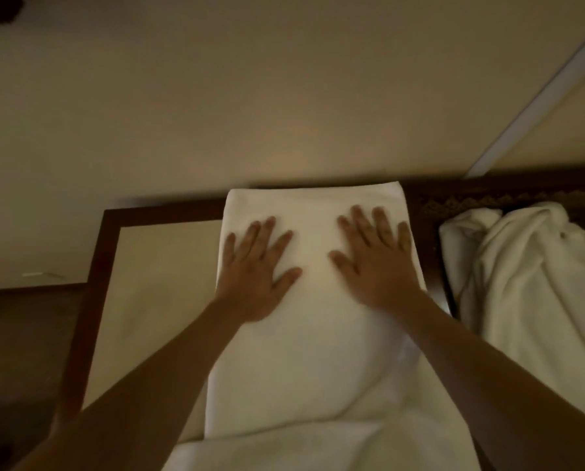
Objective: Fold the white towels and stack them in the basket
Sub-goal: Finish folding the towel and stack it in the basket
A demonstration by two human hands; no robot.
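Dim room, dark-framed bench (95, 287) against a plain wall. Folded white towel (304, 351) lies dead centre, and both palms are flat on its far end: left hand (255, 277) and right hand (374, 266), fingers spread, gripping nothing. Crumpled towels (522, 283) heaped at 3 o'clock.

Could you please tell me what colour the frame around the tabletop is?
Dark brown wooden frame, bordering a pale cream panel; seen in the head view.

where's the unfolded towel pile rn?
Head view, right side: the crumpled towel pile lies right of the folded towel that both hands press flat.
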